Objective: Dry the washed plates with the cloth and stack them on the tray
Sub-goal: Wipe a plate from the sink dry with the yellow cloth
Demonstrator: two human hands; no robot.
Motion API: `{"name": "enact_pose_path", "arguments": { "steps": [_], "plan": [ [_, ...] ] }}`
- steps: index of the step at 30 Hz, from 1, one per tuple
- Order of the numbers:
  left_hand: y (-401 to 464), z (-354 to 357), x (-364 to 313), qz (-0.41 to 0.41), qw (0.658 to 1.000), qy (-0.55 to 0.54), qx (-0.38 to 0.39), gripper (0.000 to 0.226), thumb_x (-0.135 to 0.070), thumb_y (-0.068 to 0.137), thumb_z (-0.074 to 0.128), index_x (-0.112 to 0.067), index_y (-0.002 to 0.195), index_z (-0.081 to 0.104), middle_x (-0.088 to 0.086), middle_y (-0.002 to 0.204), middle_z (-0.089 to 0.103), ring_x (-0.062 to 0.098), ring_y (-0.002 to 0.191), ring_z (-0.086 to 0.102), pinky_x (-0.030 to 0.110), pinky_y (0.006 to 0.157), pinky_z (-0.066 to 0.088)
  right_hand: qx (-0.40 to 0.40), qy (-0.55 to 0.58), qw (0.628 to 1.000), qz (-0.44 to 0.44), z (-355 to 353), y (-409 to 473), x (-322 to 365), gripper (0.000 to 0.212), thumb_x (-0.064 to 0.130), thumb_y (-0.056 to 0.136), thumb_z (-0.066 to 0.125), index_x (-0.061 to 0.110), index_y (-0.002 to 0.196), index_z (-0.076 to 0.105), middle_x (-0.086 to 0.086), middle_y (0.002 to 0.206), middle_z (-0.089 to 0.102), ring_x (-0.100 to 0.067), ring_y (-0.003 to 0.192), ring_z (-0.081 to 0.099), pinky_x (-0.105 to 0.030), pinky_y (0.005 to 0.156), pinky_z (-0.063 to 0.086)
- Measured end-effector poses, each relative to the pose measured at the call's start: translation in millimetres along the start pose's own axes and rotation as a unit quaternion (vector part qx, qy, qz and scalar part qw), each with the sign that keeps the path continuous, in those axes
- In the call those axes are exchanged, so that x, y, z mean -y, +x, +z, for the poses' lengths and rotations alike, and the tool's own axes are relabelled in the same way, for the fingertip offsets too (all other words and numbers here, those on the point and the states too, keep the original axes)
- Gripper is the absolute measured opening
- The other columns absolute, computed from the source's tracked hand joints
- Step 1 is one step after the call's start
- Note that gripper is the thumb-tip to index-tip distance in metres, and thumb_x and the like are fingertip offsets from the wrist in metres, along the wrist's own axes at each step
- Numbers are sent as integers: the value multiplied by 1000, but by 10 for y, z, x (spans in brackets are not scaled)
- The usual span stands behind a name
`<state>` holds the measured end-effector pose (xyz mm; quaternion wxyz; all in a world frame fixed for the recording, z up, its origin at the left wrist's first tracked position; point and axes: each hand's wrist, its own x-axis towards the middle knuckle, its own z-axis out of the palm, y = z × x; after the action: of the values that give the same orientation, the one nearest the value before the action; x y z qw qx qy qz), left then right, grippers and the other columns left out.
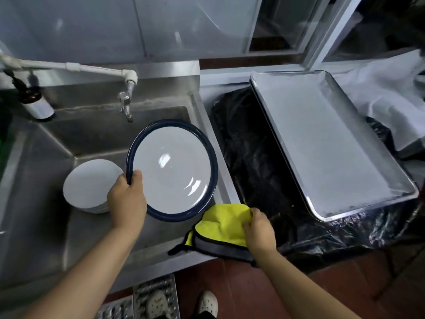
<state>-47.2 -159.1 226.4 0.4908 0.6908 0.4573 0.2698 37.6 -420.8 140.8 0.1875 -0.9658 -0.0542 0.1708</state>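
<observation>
My left hand [127,201] grips the near-left rim of a white plate with a dark blue rim [174,166], holding it tilted above the right side of the steel sink [46,157]. My right hand [258,229] clutches a yellow cloth with grey backing [220,223] at the sink's right front corner, just below the plate. A stack of white plates [88,185] lies upside down in the sink basin, left of my left hand. The metal tray [333,143] rests bare on the counter to the right.
A tap [125,102] on a white pipe hangs over the sink's back. A dark soap bottle [34,100] stands at the back left. Black plastic sheeting [259,162] covers the counter between sink and tray. White cloth lies behind the tray. My shoes show on the floor below.
</observation>
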Motion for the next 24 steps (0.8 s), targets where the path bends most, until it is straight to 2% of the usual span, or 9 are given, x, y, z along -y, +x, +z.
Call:
{"name": "enact_pose_path", "arguments": {
  "steps": [4, 7, 9, 11, 13, 16, 19, 22, 24],
  "plan": [
    [-123, 24, -74, -9, 1000, 5, -12, 33, -30, 94, 48, -14, 65, 47, 5, 62, 49, 21, 60, 45, 36, 60, 37, -5, 88, 996, -16, -173, -102, 139, 43, 6, 83, 55, 12, 126, 51, -6, 118, 56, -24, 106, 55, -30, 84, 42],
    [-180, -33, -169, -3, 1000, 5, -25, 36, -30, 95, 47, -15, 62, 45, 5, 58, 47, 22, 57, 43, 36, 58, 36, -10, 137, 988, -73, -397, -213, 392, 41, 11, 81, 59, 23, 119, 56, 10, 108, 56, -12, 92, 58, -16, 67, 41],
    [-198, -111, -248, 9, 999, 17, -38, 37, -31, 96, 45, -14, 63, 46, 5, 58, 50, 21, 57, 46, 33, 53, 36, -12, 200, 973, -116, -607, -291, 647, 34, 13, 78, 63, 34, 105, 58, 17, 93, 55, -3, 80, 56, -9, 57, 38],
    [-197, -222, -329, 17, 998, 20, -58, 38, -31, 97, 45, -13, 63, 46, 4, 58, 50, 20, 57, 47, 31, 51, 35, -23, 274, 949, -153, -850, -356, 967, 30, 15, 76, 66, 40, 89, 54, 14, 85, 56, 1, 76, 56, -9, 53, 41],
    [-173, -342, -412, 19, 997, 10, -69, 37, -30, 97, 45, -10, 66, 49, 5, 59, 51, 21, 59, 48, 32, 52, 36, -51, 335, 922, -184, -1060, -400, 1341, 27, 16, 77, 68, 38, 85, 54, 13, 84, 57, 4, 76, 56, -9, 51, 44],
    [-118, -521, -554, 21, 996, -12, -81, 31, -27, 96, 46, -5, 76, 55, 5, 65, 55, 27, 66, 51, 38, 63, 42, -72, 361, 901, -231, -1190, -493, 1936, 23, 17, 79, 65, 36, 83, 52, 15, 92, 55, -7, 79, 58, -25, 58, 52],
    [-50, -694, -691, 23, 995, -21, -96, 32, -28, 96, 47, -3, 79, 56, 4, 68, 57, 30, 72, 52, 38, 67, 39, -53, 253, 903, -343, -1092, -580, 2413, 20, 17, 84, 62, 26, 102, 57, 10, 109, 52, -12, 95, 51, -25, 79, 43],
    [74, -919, -755, 28, 994, -33, -104, 35, -31, 95, 49, -8, 69, 52, 8, 69, 58, 33, 73, 53, 39, 68, 40, -117, -21, 878, -464, -867, -567, 2580, 50, 29, 90, 52, 24, 139, 44, 3, 135, 47, -24, 119, 42, -34, 98, 34],
    [206, -1105, -762, 26, 994, -37, -102, 33, -33, 95, 49, -11, 71, 53, 12, 78, 62, 35, 80, 55, 43, 77, 45, -147, -87, 856, -487, -777, -566, 2588, 64, 37, 86, 53, 31, 146, 31, 7, 145, 41, -24, 130, 37, -41, 102, 32]
  ]
}}
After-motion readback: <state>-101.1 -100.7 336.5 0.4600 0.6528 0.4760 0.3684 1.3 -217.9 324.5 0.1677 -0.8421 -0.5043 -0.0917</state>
